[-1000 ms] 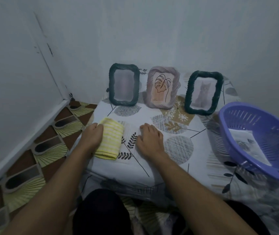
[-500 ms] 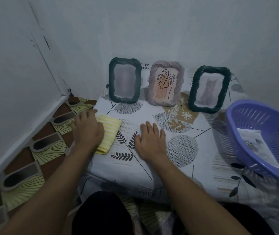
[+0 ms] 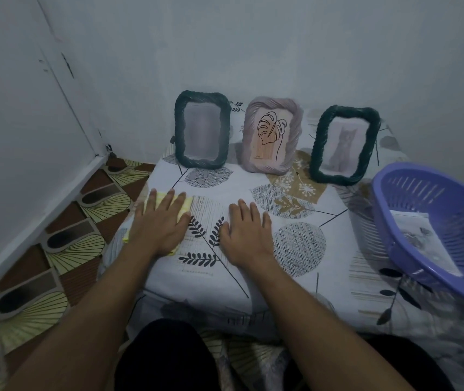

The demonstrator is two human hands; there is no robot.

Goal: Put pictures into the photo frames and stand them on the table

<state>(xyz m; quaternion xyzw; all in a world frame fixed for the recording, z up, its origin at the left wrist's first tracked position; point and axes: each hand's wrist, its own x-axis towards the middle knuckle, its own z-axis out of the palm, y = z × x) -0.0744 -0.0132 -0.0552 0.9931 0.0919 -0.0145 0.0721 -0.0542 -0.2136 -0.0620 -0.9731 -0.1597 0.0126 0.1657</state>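
Three photo frames stand upright at the back of the table against the wall. The left dark green frame (image 3: 202, 129) holds a blurred picture. The middle pinkish frame (image 3: 272, 134) shows a leaf drawing. The right dark green frame (image 3: 344, 144) shows a cat picture. My left hand (image 3: 160, 221) lies flat with straight fingers on a folded yellow cloth (image 3: 185, 204) near the table's left edge. My right hand (image 3: 246, 231) rests flat on the patterned tablecloth (image 3: 298, 249) beside it, holding nothing.
A purple plastic basket (image 3: 394, 215) sits at the right with papers (image 3: 422, 238) inside. The table's left edge drops to a patterned floor (image 3: 64, 244). Walls close off the back and left. My dark-clothed knees are at the bottom.
My left hand has slid from the cloth's left side onto its top and pressed it flat. My right hand stayed flat on the tablecloth. The frames have not moved.
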